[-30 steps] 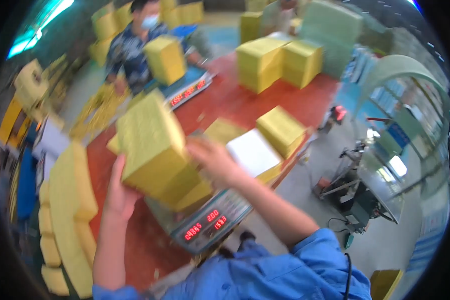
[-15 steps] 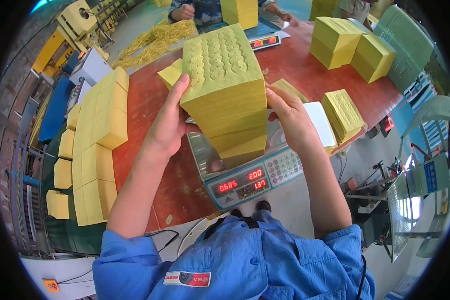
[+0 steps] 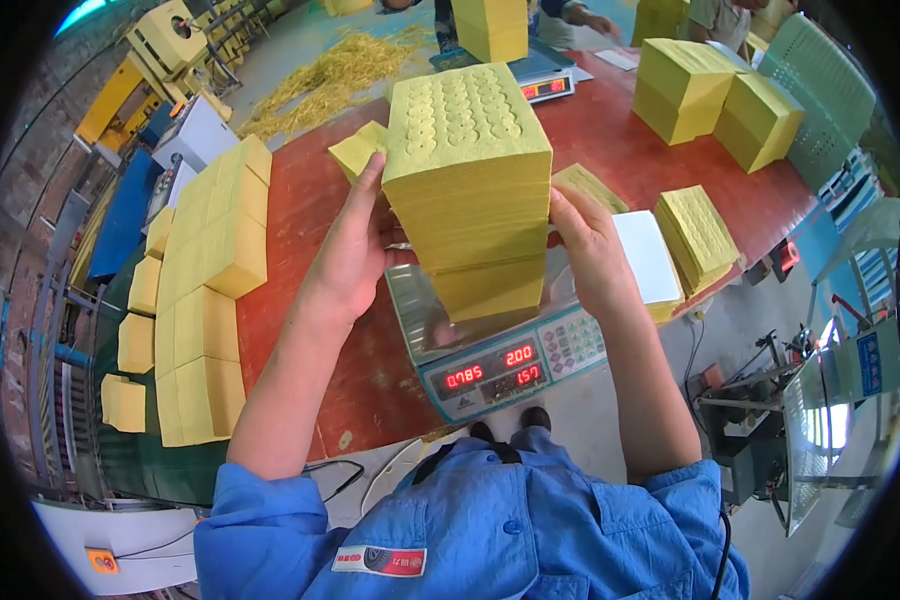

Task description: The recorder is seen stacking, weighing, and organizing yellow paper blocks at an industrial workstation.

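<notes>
A tall stack of yellow paper sheets (image 3: 470, 215), its top pressed with rows of round coin-like marks, stands on the clear plate of a digital scale (image 3: 580, 345) with red lit figures. My left hand (image 3: 345, 255) holds the stack's left side, thumb pointing up along the edge and fingers partly hidden behind. Against the right side lies my right hand (image 3: 592, 245), thumb on the paper and its other fingers mostly out of sight. A crosswise gap line shows low in the stack. Behind its left edge, a loose yellow piece (image 3: 358, 150) lies on the red table (image 3: 310, 215).
Yellow blocks (image 3: 205, 275) line the table's left. On the right are a marked paper pile (image 3: 697, 235), a white sheet (image 3: 645, 258) and bigger stacks (image 3: 680, 90). Across the table, a co-worker's hand (image 3: 590, 18) is near a second scale (image 3: 545, 88) bearing a yellow stack.
The scale's lit figures have changed, and the whole view has shifted slightly. Both my hands stay on the stack's sides. Across the table, the co-worker's hand at left has mostly left the view.
</notes>
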### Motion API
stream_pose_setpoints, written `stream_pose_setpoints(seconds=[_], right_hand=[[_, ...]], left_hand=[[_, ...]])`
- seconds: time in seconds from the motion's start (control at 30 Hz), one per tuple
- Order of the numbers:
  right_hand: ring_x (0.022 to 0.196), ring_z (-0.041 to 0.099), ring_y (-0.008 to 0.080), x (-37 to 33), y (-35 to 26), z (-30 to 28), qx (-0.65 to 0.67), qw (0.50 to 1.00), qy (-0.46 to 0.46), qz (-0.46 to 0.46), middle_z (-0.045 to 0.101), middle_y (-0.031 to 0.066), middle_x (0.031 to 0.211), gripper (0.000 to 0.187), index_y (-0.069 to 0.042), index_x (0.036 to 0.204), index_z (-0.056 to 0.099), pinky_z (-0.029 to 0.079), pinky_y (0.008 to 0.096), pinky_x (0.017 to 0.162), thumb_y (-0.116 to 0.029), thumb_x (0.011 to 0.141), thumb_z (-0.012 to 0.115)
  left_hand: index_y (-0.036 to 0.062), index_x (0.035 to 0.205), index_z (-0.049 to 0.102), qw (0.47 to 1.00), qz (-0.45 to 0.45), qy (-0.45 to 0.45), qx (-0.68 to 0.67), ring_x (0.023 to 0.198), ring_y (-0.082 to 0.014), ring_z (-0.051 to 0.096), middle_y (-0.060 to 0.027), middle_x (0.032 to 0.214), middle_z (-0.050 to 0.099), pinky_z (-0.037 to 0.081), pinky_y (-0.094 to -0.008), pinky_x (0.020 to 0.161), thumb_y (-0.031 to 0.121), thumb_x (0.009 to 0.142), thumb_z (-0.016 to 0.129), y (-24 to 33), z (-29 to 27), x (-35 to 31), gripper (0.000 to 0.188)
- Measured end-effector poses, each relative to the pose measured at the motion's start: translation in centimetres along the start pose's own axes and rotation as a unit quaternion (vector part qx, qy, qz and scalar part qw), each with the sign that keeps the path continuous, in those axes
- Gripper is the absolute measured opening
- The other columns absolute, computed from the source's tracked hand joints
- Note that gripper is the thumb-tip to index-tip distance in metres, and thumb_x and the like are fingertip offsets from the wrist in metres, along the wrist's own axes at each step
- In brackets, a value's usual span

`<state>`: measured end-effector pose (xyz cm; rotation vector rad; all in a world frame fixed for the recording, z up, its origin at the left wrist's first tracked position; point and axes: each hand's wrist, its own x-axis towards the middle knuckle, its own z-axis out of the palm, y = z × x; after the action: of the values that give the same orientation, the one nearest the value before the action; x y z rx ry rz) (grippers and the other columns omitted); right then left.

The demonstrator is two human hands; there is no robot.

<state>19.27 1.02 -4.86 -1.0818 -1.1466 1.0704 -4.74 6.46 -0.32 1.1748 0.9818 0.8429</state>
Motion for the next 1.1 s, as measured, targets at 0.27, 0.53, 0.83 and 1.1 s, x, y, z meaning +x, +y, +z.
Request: stream_pose_setpoints(seconds=[0.27, 0.53, 0.83, 1.1], right_hand=[[0.097, 0.058, 0.0145, 0.2, 0.8, 0.4, -0.022, 0.998, 0.04, -0.032, 0.068, 0.0086, 0.109, 0.044, 0.004, 0.131, 0.062, 0.046, 0.0293, 0.087, -0.031, 0.104, 0.054], [0.107, 0.062, 0.0187, 0.4, 2.5, 0.5, 0.013, 0.994, 0.109, -0.004, 0.067, 0.0118, 0.113, 0.037, 0.003, 0.127, 0.064, 0.048, 0.0306, 0.094, -0.023, 0.102, 0.059], [0.125, 0.056, 0.0215, -1.7, 5.4, 3.0, 0.066, 0.983, 0.117, -0.125, 0.061, 0.0139, 0.132, 0.04, 0.003, 0.134, 0.058, 0.04, 0.0325, 0.108, -0.025, 0.105, 0.054], [0.136, 0.049, 0.0244, -1.1, 6.1, 4.5, 0.026, 0.978, 0.161, -0.127, 0.055, 0.0167, 0.145, 0.051, 0.002, 0.145, 0.05, 0.034, 0.0352, 0.115, -0.034, 0.11, 0.039]], left_hand=[[0.0132, 0.147, 0.046, 1.0, 0.007, -0.004, 0.011, 0.096, -0.0191, 0.062, -0.0113, 0.125, 0.062, 0.052, -0.0385, 0.082, 0.072, 0.098, 0.035, 0.5, 0.5, -0.4, 0.077], [0.0113, 0.141, 0.05, 0.993, -0.033, -0.107, 0.03, 0.082, -0.0129, 0.063, -0.006, 0.119, 0.063, 0.052, -0.0313, 0.067, 0.068, 0.1, 0.037, -1.6, -2.2, 0.3, 0.07], [0.01, 0.157, 0.031, 0.964, 0.171, 0.096, -0.181, 0.148, -0.0235, 0.029, -0.0105, 0.162, 0.032, 0.023, -0.0415, 0.12, 0.06, 0.106, 0.032, -8.1, 2.6, -1.1, 0.072], [0.0033, 0.156, 0.028, 0.941, 0.216, 0.164, -0.204, 0.147, -0.0235, 0.031, -0.0116, 0.162, 0.031, 0.023, -0.0399, 0.12, 0.061, 0.105, 0.032, -11.7, 4.6, 0.9, 0.077]])
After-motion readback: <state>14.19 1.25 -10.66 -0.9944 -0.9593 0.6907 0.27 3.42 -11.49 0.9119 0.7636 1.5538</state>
